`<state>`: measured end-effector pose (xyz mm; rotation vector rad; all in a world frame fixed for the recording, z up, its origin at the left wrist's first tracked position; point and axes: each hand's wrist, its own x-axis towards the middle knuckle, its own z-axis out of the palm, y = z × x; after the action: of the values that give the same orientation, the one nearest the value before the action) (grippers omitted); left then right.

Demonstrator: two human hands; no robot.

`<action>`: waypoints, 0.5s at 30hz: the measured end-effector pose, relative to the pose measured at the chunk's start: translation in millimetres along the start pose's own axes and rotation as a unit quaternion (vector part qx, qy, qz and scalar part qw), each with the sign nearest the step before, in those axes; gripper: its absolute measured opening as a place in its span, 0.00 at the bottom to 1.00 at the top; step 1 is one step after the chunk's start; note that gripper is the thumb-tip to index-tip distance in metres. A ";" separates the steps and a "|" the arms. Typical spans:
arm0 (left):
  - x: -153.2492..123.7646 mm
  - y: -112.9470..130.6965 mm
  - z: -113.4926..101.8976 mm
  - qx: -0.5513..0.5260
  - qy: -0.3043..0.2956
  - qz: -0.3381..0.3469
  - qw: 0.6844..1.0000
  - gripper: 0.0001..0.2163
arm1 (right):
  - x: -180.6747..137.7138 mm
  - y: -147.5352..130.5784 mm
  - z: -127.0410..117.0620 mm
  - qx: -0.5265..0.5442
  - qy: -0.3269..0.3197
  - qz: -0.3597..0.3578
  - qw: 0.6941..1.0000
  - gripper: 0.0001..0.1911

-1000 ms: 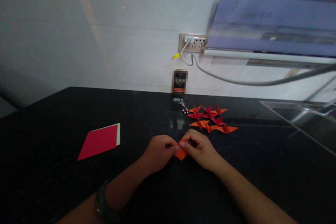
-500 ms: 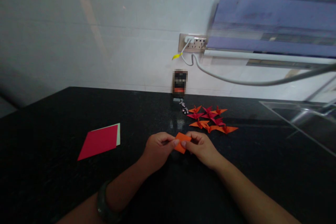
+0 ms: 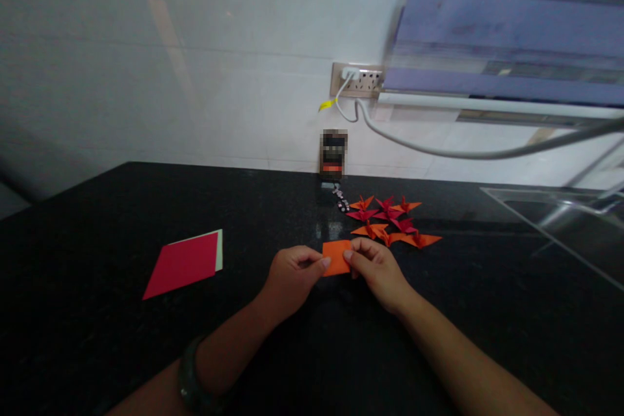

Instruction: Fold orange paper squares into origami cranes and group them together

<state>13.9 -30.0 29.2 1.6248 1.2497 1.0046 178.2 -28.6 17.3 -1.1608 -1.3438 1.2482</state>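
Note:
Both my hands pinch a small folded orange paper (image 3: 336,256) just above the black countertop (image 3: 97,338). My left hand (image 3: 292,276) grips its left edge between thumb and fingers; a dark band circles that wrist. My right hand (image 3: 375,270) holds the right edge with fingers curled. The orange piece now faces me as a flat square. Just behind my right hand lies a cluster of several folded paper cranes (image 3: 390,221) in orange and dark pink.
A stack of red paper squares (image 3: 182,263) lies to the left on the counter. A small dark box (image 3: 333,155) stands against the white tiled wall under a socket strip (image 3: 355,80) with a grey cable. A glass pane (image 3: 550,221) lies at right.
The orange paper has been turned and lifted from a downward-pointing shape to a flat square facing me; both hands shifted slightly away from me.

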 end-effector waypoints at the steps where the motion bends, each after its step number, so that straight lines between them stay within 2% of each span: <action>1: -0.5 -0.2 0.0 0.004 -0.016 0.001 1.000 0.09 | 0.2 0.4 0.2 0.006 0.007 -0.003 1.000 0.11; 4: -1.5 -1.7 0.6 0.023 -0.063 0.019 0.998 0.09 | 0.7 1.7 -0.6 0.017 0.010 -0.014 1.000 0.11; 7: -0.6 -4.8 3.0 0.043 -0.078 0.015 0.996 0.09 | 1.0 2.1 -3.9 -0.006 -0.006 -0.043 0.999 0.11; 11: 1.2 -9.0 7.3 -0.008 -0.076 -0.008 0.997 0.09 | -0.8 -1.3 -7.3 -0.159 -0.036 -0.136 0.977 0.08; 15: 1.0 -10.5 7.1 0.018 -0.081 0.029 0.996 0.10 | -4.1 -5.4 -5.3 -0.248 -0.106 -0.187 0.944 0.08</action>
<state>17.5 -28.3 17.0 1.7430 1.1234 0.8717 183.7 -32.2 22.8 -1.0457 -2.0149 0.7920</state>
